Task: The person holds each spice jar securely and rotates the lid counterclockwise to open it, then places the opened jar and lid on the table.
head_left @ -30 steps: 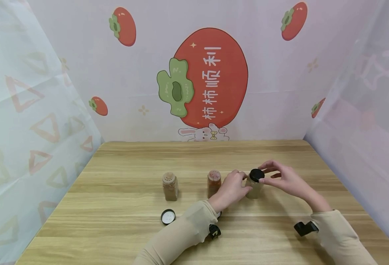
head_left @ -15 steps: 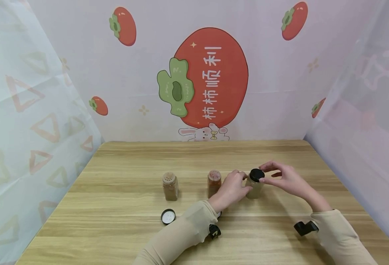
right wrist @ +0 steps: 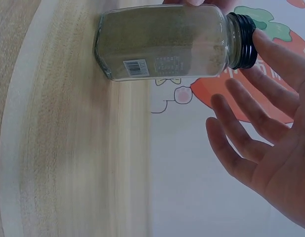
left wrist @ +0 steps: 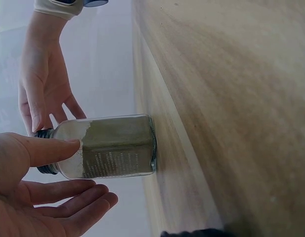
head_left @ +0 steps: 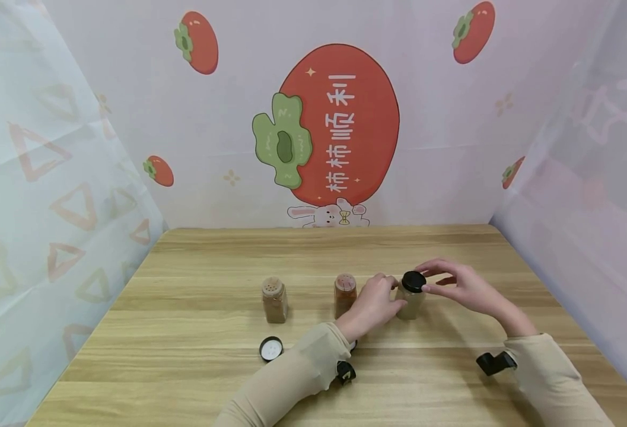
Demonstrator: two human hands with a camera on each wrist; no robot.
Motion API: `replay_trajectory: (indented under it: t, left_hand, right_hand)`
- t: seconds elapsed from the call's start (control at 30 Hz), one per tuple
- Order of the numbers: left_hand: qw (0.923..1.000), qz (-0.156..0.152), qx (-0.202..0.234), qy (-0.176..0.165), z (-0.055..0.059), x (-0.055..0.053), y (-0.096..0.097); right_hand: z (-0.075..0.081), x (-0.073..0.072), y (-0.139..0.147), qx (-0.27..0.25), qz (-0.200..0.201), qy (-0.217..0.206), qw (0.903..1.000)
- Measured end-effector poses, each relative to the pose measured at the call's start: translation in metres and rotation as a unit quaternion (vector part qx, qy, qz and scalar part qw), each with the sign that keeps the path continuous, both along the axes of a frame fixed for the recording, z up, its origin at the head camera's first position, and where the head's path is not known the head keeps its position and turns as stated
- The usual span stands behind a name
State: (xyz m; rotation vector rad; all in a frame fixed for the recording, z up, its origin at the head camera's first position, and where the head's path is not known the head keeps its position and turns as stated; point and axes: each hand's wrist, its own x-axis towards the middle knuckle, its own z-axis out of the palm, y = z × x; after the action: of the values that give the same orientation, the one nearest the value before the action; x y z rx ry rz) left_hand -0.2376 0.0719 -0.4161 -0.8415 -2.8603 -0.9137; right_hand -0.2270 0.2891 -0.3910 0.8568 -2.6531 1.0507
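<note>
A square glass spice jar (left wrist: 117, 148) of greenish powder stands upright on the table at the right, closed with a black screw lid (head_left: 414, 281). My left hand (head_left: 375, 301) holds it from the left, thumb across the glass near the shoulder and fingers on the far side. At the lid's edge, my right hand (head_left: 465, 287) pinches with thumb and index finger (right wrist: 273, 91). Its other fingers spread loosely apart from the glass. A printed label with a barcode shows on the jar in the right wrist view.
Left of the hands stand a shaker jar of reddish spice (head_left: 345, 293) and one of brown powder (head_left: 274, 302), both with perforated tops. A black lid with white lining (head_left: 271, 349) lies in front; another peeks out beside the left sleeve (head_left: 302, 373).
My right hand has shifted slightly, its thumb a little higher and farther right at the lid. The left hand and the jar stay in place.
</note>
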Motion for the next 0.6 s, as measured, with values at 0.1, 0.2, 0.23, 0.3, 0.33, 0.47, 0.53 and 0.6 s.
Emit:
replay_trajectory:
  t: [0.1, 0.2, 0.23, 0.3, 0.33, 0.47, 0.53, 0.6]
  left_hand:
    - [1.0, 0.001, -0.001, 0.0, 0.0003, -0.0002, -0.0001]
    - [1.0, 0.002, -0.002, 0.001, 0.0006, -0.0002, -0.0002]
    - [1.0, 0.001, -0.001, 0.001, 0.0006, -0.0003, -0.0002]
    - [1.0, 0.001, -0.002, 0.004, 0.0008, -0.0001, 0.0]
    - [1.0, 0.0, -0.002, 0.004, 0.0011, 0.0002, 0.0001]
    - [1.0, -0.001, -0.004, 0.006, 0.0012, 0.0009, 0.0001]
    - [1.0, -0.001, -0.004, 0.006, 0.0009, 0.0012, 0.0001]
    - [1.0, 0.0, -0.004, 0.006, 0.0005, 0.0012, 0.0001]
  right_hand:
    - [0.0001, -0.0008, 0.001, 0.0, 0.013, -0.006, 0.9999]
    - [-0.0005, -0.0019, 0.0024, -0.001, 0.024, -0.013, 0.9996]
    - [-0.0012, -0.0024, 0.0031, -0.001, 0.027, -0.015, 0.9995]
    - [-0.0025, -0.0032, 0.0046, -0.001, 0.034, -0.019, 0.9992]
    - [-0.0035, -0.0037, 0.0055, -0.001, 0.037, -0.022, 0.9991]
    - [-0.0075, -0.0046, 0.0083, 0.003, 0.051, -0.035, 0.9981]
    - [-0.0086, -0.0045, 0.009, 0.008, 0.056, -0.039, 0.9976]
    - [-0.0091, -0.0042, 0.0096, 0.012, 0.059, -0.04, 0.9974]
